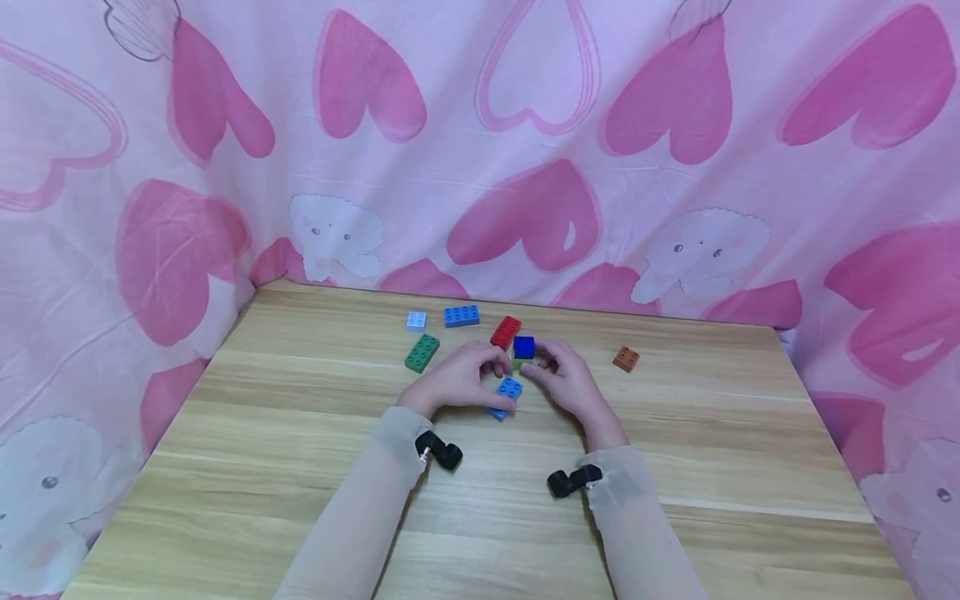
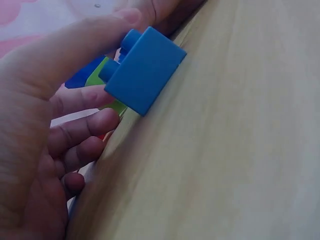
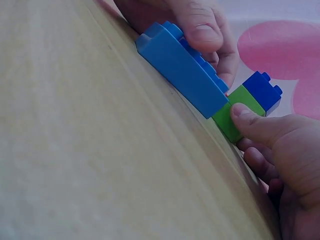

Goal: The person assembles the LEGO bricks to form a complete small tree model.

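Observation:
A dark blue brick (image 1: 524, 347) sits on top of a light green brick (image 3: 229, 123), making a small stack on the table. My right hand (image 1: 564, 376) pinches the green brick, its thumb on the near face and fingers behind. Just in front of the stack, a light blue brick (image 1: 510, 388) lies on the tabletop, studs up. Over its studs reaches the straight thumb of my left hand (image 1: 463, 375). The left index finger extends behind this brick toward the green one; whether it touches is hidden. The other left fingers are loosely bent.
Behind the hands lie a red brick (image 1: 506, 331), a blue brick (image 1: 461, 316), a small pale blue brick (image 1: 416, 321) and a dark green brick (image 1: 422, 353). A brown brick (image 1: 626, 359) is off to the right. A pink curtain (image 1: 450, 167) borders the wooden table (image 1: 712, 417).

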Motion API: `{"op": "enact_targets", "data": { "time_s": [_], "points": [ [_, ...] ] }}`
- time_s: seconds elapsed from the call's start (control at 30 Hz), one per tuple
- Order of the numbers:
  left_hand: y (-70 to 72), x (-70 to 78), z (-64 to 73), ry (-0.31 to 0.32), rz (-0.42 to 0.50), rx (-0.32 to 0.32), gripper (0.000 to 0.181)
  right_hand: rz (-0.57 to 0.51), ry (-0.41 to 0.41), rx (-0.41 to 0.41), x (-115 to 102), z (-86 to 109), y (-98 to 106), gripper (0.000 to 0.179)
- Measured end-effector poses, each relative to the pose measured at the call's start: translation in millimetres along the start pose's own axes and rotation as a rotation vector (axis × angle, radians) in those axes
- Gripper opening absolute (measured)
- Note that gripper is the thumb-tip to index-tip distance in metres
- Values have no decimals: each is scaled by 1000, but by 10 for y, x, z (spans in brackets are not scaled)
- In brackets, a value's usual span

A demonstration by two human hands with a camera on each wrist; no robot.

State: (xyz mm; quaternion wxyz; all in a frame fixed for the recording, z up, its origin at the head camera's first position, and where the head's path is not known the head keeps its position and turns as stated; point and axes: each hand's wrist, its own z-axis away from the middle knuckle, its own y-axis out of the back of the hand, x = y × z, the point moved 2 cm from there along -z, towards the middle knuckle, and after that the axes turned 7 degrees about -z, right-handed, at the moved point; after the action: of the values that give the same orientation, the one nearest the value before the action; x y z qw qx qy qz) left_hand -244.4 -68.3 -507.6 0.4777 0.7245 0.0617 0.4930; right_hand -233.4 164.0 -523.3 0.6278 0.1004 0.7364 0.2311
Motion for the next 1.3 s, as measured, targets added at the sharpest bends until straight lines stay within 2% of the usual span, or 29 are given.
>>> {"op": "enact_targets", "data": {
  "time_s": [0.23, 0.47, 0.87, 1.3],
  "points": [
    [55, -25, 11, -27, 7, -17, 39, 7, -2, 0, -7, -1, 1, 41],
    [91, -47, 28, -18, 6, -42, 44, -3, -8, -1, -15, 8, 3, 41],
    [121, -57, 78, 52, -17, -20, 41, -4, -4, -2, -19, 9, 3, 44],
    [84, -102, 63, 89, -23, 6, 37, -42, -22, -3, 4, 27, 7, 46]
  ]
}}
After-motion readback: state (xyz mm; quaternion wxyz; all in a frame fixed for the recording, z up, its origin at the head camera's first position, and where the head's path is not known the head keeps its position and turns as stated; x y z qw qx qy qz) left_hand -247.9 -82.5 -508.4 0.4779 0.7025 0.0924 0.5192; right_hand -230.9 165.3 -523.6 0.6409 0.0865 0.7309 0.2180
